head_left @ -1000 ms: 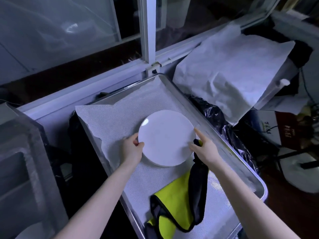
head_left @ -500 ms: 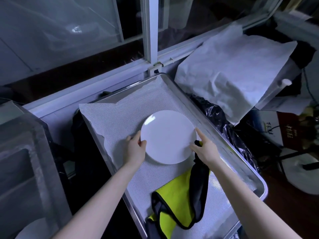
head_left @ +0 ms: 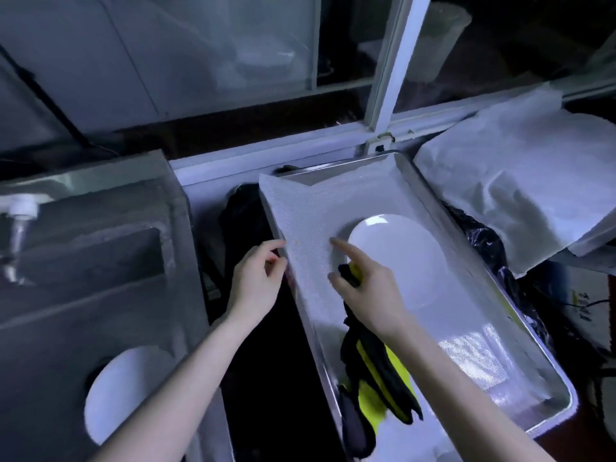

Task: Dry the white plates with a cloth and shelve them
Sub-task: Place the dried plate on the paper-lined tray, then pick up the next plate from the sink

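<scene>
A white plate (head_left: 400,258) lies flat on the mesh liner of a metal tray (head_left: 430,195). My right hand (head_left: 370,288) hovers at the plate's left edge, gripping a yellow and black cloth (head_left: 376,371) with the index finger stretched out; the cloth hangs down onto the tray. My left hand (head_left: 258,278) is off the plate, left of the tray's rim, fingers loosely curled and holding nothing. A second white plate (head_left: 123,391) rests in the grey sink at the lower left.
A grey concrete sink (head_left: 100,261) with a tap (head_left: 18,221) stands at the left. A dark gap separates sink and tray. White crumpled paper (head_left: 520,195) covers something at the right. Window frames (head_left: 390,68) rise behind.
Both hands have let go of the plate, which now lies on the tray. My left hand has moved left past the tray's rim. The view has swung left, bringing the sink in.
</scene>
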`<move>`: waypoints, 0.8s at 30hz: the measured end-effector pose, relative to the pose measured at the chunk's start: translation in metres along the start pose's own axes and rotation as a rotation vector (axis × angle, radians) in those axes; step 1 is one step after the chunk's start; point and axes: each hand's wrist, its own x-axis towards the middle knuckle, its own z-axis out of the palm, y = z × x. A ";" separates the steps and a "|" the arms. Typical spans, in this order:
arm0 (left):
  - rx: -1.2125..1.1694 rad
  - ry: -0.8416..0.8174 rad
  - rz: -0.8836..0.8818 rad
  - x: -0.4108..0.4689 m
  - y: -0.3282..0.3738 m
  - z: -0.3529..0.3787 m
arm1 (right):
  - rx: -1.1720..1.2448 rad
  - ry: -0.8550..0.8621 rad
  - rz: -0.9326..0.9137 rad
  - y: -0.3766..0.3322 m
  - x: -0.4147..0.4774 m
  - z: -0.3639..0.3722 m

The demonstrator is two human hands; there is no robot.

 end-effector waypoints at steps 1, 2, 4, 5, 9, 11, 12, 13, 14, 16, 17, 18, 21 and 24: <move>0.005 0.033 0.000 -0.006 -0.007 -0.017 | -0.014 -0.048 -0.051 -0.015 0.000 0.014; 0.003 0.063 -0.017 -0.012 -0.015 -0.035 | -0.024 -0.096 -0.093 -0.031 -0.001 0.029; 0.002 0.130 -0.079 -0.026 -0.034 -0.073 | -0.026 -0.195 -0.159 -0.059 -0.001 0.061; 0.010 0.167 -0.115 -0.034 -0.046 -0.092 | -0.020 -0.237 -0.188 -0.071 -0.002 0.078; 0.012 0.319 -0.275 -0.072 -0.102 -0.162 | -0.029 -0.384 -0.264 -0.107 -0.004 0.150; 0.039 0.389 -0.365 -0.092 -0.131 -0.189 | -0.059 -0.455 -0.240 -0.118 -0.007 0.186; 0.059 0.409 -0.412 -0.101 -0.146 -0.200 | -0.071 -0.476 -0.233 -0.121 -0.009 0.203; 0.078 0.424 -0.459 -0.110 -0.160 -0.209 | -0.086 -0.493 -0.232 -0.125 -0.010 0.219; 0.093 0.434 -0.506 -0.119 -0.174 -0.217 | -0.100 -0.510 -0.231 -0.129 -0.013 0.237; 0.107 0.436 -0.589 -0.133 -0.201 -0.228 | -0.120 -0.552 -0.232 -0.135 -0.017 0.272; 0.107 0.424 -0.626 -0.138 -0.213 -0.232 | -0.123 -0.578 -0.224 -0.137 -0.019 0.290; 0.102 0.408 -0.659 -0.143 -0.225 -0.235 | -0.127 -0.609 -0.199 -0.138 -0.021 0.310; 0.062 0.346 -0.707 -0.154 -0.258 -0.241 | -0.189 -0.685 -0.082 -0.135 -0.023 0.361; 0.031 0.267 -0.748 -0.161 -0.297 -0.243 | -0.261 -0.727 0.001 -0.122 -0.023 0.410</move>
